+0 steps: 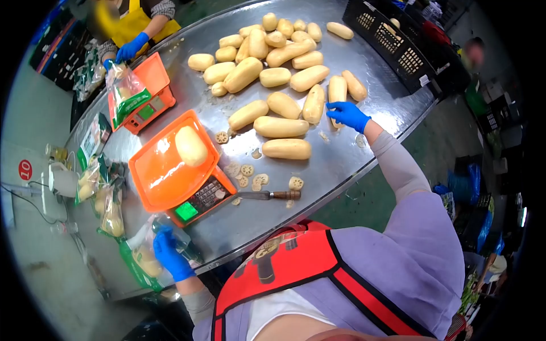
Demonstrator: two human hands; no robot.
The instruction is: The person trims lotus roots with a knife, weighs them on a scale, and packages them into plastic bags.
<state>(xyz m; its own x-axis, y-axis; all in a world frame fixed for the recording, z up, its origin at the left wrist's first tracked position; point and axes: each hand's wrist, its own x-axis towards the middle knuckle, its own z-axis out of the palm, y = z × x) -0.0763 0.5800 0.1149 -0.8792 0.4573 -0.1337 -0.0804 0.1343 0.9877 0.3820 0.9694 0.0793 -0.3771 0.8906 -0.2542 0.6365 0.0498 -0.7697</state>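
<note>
Your lotus roots [257,44] are pale cream, plump and smooth, heaped mid-table with looser ones nearer you. Your right hand [348,116] is at the near end of a long root [337,89]; you can't tell whether its fingers grip. Your left hand [170,258] is at a clear-and-green bag [132,266] of roots by the near left edge; its grip you can't tell either.

Your shiny metal table [335,162] carries a black crate [418,71] at the far right, the near orange scale [156,182] bearing one root, a wooden-handled knife [264,195] and round slices [247,170]. Dark green floor shows beyond.

The table's near edge slants under your right forearm; a strip of metal lies between knife and edge.
</note>
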